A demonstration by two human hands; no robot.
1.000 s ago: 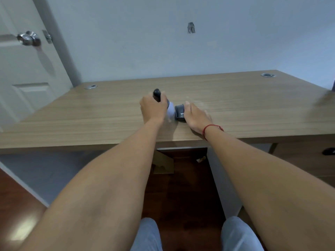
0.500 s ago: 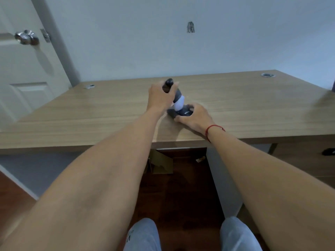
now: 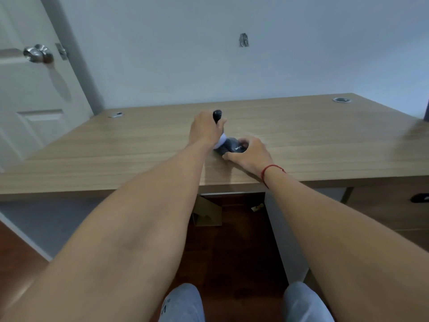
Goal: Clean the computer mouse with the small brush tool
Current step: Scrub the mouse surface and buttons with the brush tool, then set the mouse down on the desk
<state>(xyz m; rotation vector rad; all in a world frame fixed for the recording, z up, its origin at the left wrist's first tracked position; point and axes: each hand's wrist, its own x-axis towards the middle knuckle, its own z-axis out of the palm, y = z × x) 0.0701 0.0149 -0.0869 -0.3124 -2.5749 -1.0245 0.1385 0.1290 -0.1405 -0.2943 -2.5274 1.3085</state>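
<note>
A dark grey computer mouse (image 3: 232, 147) with white lettering lies on the wooden desk (image 3: 139, 145) near its front edge. My right hand (image 3: 249, 154) grips the mouse from the right, thumb at its near side. My left hand (image 3: 205, 129) is closed around the small brush tool (image 3: 217, 116), whose black handle end sticks up above my fist. The brush's white head presses against the left side of the mouse, partly hidden by my left hand.
Two round cable grommets sit at the desk's back, one on the left (image 3: 116, 115) and one on the right (image 3: 341, 99). A white door with a metal knob (image 3: 38, 53) stands at left. A drawer handle (image 3: 420, 197) shows under the desk at right.
My left hand with the brush has swung from the mouse's top down to its left side. The right hand keeps hold of the mouse, which has turned slightly.
</note>
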